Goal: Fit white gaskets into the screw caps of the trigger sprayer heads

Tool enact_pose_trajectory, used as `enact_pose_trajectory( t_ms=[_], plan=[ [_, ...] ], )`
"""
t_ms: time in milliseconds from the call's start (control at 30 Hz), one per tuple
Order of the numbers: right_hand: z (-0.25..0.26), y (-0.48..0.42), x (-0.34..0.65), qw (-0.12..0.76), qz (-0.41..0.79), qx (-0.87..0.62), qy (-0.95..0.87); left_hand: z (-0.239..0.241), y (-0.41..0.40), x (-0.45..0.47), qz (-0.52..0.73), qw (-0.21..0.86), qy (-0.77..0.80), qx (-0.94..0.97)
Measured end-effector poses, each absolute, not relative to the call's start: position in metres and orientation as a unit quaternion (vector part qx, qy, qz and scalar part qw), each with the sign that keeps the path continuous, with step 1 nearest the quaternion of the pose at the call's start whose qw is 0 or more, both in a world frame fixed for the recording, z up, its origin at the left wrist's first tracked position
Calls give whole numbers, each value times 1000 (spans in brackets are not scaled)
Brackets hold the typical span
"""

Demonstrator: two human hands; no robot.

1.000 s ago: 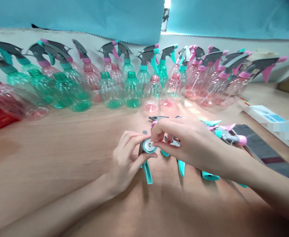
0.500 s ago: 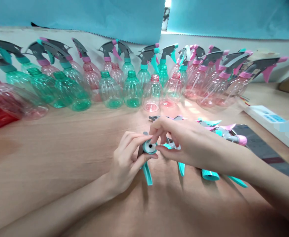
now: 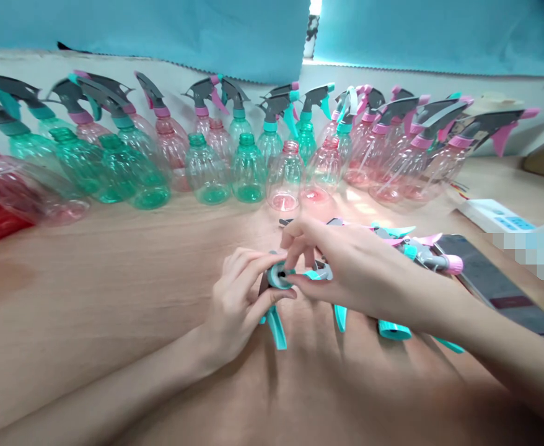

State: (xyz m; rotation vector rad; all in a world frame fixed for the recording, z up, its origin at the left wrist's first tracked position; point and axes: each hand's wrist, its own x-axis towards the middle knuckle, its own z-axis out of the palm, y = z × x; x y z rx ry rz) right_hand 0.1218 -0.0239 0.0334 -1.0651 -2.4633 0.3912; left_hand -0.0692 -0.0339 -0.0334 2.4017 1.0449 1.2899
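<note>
Wood-grained tabletop (image 3: 160,266) spans the head view, backed by a white wall (image 3: 179,90) under blue cloth (image 3: 137,31); bottles (image 3: 248,170) line its far side. Above its middle, the left hand (image 3: 235,291) grasps a spray head (image 3: 276,327) around its teal collar (image 3: 272,276); the right hand (image 3: 346,254) reaches that collar, pinching something or not, I cannot tell.

No lettering can be read. At three o'clock, a white box (image 3: 479,212) bears a blue panel (image 3: 516,222) too blurred to read.
</note>
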Motion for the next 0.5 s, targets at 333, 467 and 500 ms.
enact_pose_trajectory(
  t_ms=[333,467,500],
  plan=[
    [31,-25,120,218,144,-362,-895,-36,-34,-70,435,81,358,822],
    [24,-25,114,278,140,-373,-874,-36,-33,-70,433,92,363,820],
    [24,-25,113,278,139,-380,-871,-36,-33,-70,433,87,365,820]
  ],
)
